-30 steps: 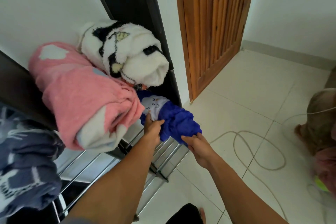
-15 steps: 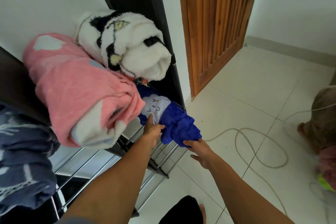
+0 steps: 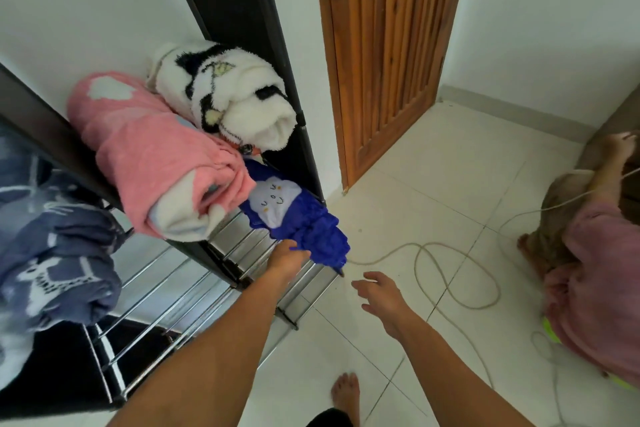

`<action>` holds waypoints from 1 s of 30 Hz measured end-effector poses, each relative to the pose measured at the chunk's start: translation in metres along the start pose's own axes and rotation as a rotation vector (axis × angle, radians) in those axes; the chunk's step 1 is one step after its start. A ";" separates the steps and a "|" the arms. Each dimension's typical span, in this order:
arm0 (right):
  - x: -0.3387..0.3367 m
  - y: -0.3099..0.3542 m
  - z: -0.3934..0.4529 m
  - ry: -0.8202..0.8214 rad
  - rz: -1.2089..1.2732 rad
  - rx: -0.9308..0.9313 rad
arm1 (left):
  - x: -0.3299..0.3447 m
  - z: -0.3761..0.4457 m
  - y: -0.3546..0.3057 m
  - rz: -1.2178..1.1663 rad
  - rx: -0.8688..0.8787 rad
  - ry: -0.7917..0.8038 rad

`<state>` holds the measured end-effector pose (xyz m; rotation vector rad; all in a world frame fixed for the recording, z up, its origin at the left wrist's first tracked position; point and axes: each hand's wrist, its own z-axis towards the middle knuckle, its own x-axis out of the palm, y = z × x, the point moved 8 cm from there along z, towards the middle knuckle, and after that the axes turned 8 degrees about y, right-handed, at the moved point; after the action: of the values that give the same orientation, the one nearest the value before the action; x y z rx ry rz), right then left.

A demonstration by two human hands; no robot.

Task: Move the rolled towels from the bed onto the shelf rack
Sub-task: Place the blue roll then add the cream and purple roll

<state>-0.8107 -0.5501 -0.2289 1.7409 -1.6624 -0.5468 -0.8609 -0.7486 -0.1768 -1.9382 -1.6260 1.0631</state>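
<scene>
Left grip touching blue towel, closure hidden, right grip spread, empty

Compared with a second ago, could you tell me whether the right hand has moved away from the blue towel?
Yes. The right hand has left the blue towel and pulled back, open, over the floor tiles.

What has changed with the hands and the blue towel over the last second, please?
The right hand has let go of the blue towel and drawn back, open, above the floor. The left hand stays at the towel's near end on the shelf rack. The pink towel and white towel have not moved.
</scene>
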 end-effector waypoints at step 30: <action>-0.252 -0.477 -0.638 -1.302 1.575 -0.494 | 0.596 -0.554 0.188 0.949 0.209 1.522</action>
<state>-0.0538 -0.2036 -0.1575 -0.7788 -2.6208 -1.1163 -0.2970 -0.1335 -0.1368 -2.2677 0.2288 -0.2232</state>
